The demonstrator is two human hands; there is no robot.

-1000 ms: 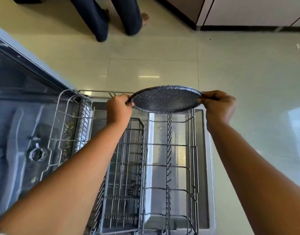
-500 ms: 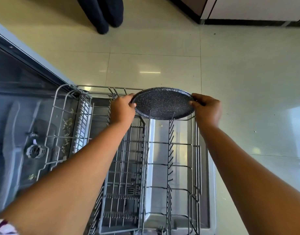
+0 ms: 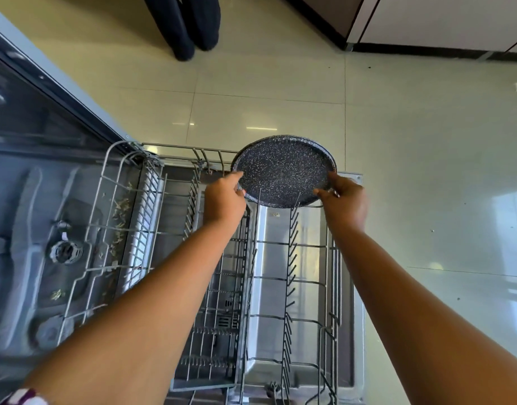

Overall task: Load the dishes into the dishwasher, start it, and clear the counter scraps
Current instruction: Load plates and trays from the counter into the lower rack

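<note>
The pale tiled floor (image 3: pixel 280 97) fills most of the view, with a cabinet (image 3: pixel 426 19) along its far right edge. A second person's dark trouser legs (image 3: pixel 187 24) stand at the top. At left is the open dishwasher (image 3: pixel 32 214), its grey tub visible, and its door (image 3: pixel 269 238) lies flat under the pulled-out wire rack (image 3: pixel 289 252). A grey cutlery basket (image 3: pixel 216 317) sits in the rack's left half.

2 bare forearms reach forward over the rack to its far end. There the round, dark speckled plate (image 3: pixel 283 171) is held tilted, its face toward the camera. Its lower rim sits down behind 2 upright tines of the rack's right half. Whether the rim rests on the wires cannot be told.

The left grip (image 3: pixel 222 200) pinches the plate's left rim with curled fingers and thumb. The right grip (image 3: pixel 346 203) holds the right rim, thumb on the face and fingers behind.

Pale food scraps (image 3: pixel 120 206) lie scattered in the tub beside the rack's left wall. A patterned wristband (image 3: pixel 23 397) shows at the bottom left.
</note>
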